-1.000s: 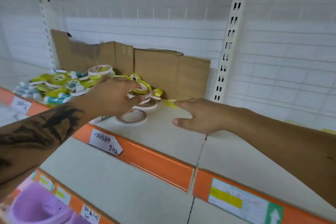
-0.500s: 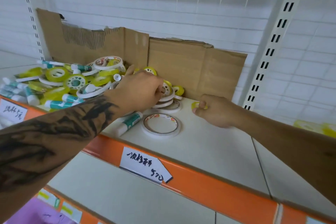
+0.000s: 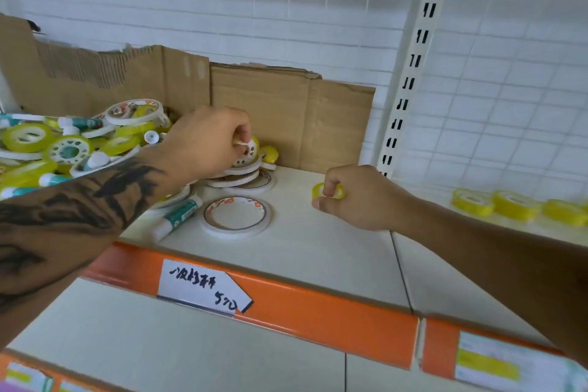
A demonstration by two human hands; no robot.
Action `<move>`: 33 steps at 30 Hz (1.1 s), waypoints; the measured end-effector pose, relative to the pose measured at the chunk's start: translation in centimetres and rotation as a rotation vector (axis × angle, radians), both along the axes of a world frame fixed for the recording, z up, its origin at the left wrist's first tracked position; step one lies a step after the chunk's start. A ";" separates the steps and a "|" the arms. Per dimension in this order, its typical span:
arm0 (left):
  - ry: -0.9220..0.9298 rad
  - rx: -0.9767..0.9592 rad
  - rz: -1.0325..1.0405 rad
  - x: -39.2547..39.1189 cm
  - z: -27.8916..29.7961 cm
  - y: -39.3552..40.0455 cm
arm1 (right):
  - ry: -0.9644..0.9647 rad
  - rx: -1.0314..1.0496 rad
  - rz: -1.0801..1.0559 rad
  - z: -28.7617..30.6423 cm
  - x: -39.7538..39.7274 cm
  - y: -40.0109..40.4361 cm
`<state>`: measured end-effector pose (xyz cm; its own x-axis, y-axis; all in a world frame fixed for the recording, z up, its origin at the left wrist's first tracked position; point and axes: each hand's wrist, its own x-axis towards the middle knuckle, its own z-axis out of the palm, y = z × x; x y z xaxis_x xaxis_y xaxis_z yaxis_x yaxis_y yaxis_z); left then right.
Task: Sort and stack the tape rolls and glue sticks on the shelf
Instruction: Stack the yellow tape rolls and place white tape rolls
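- Cardboard (image 3: 286, 111) backs shelf (image 3: 318, 251)'s rear edge, tape-and-glue pile (image 3: 73, 149) before it.
- Left hand (image 3: 203, 143) pinches a white-cored roll (image 3: 249, 149) atop it.
- Right hand (image 3: 356, 200) grips small yellow tape roll (image 3: 318, 191) mid-shelf.

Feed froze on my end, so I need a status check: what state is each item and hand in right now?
Left hand: pinching a white tape roll at the pile's edge.
Right hand: gripping a small yellow tape roll.
Large white roll: flat, alone.
Glue stick: lying down, capped.
Yellow rolls: lined up at right.
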<state>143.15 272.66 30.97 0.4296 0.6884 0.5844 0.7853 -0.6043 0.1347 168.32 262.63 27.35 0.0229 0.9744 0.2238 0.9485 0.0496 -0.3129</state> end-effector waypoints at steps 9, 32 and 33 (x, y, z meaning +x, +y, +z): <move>-0.248 -0.094 -0.192 6.9 1.0 -5.8 | 0.023 0.113 0.051 2.4 4.9 -7.0; -0.622 -0.750 -0.469 37.6 -2.0 -22.4 | 0.045 -0.007 0.063 -0.1 31.3 -25.3; -0.628 -0.766 -0.466 37.9 -1.8 -22.4 | 0.041 -0.019 0.070 -0.1 31.4 -25.4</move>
